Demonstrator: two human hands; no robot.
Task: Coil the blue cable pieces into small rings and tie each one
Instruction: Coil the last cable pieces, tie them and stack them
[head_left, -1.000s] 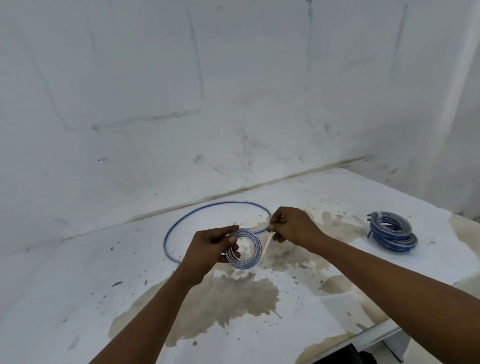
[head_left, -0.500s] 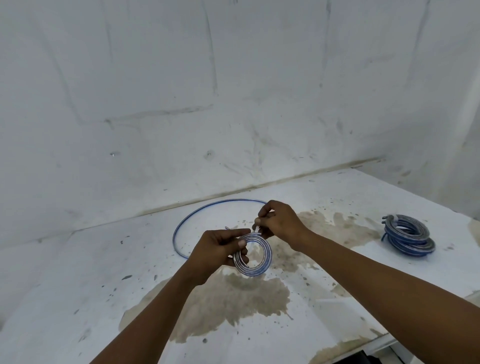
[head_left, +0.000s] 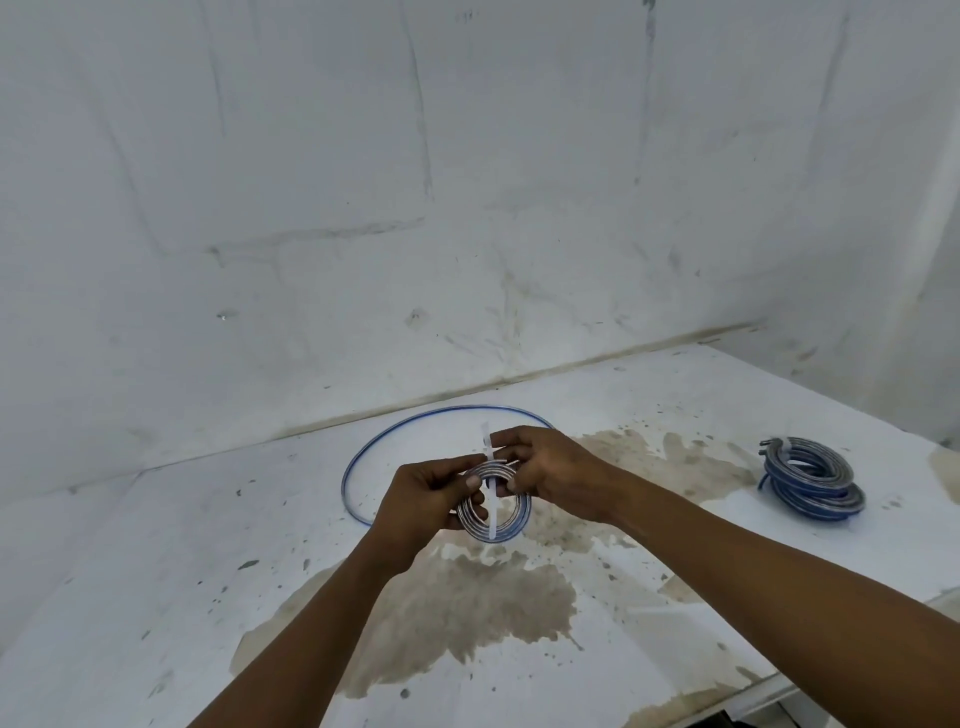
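Nearby, loose cable (head_left: 363, 457) behind hands (head_left: 488, 488); tied coils (head_left: 810, 483) w/in reach, right.

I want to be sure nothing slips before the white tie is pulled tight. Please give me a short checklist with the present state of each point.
1. Left hand holds the small ring of blue cable: ok.
2. White tie crosses the ring, its upper end between the fingers of the right hand: ok.
3. Tie already closed into a loop around the ring: cannot tell, the fingers hide it.
4. Turns of the ring lie together, none springing out: ok.
5. Loose cable on the table lies apart from the ring: cannot tell, the hands cover where they meet.
6. Finished rings at the right are out of the way: ok.
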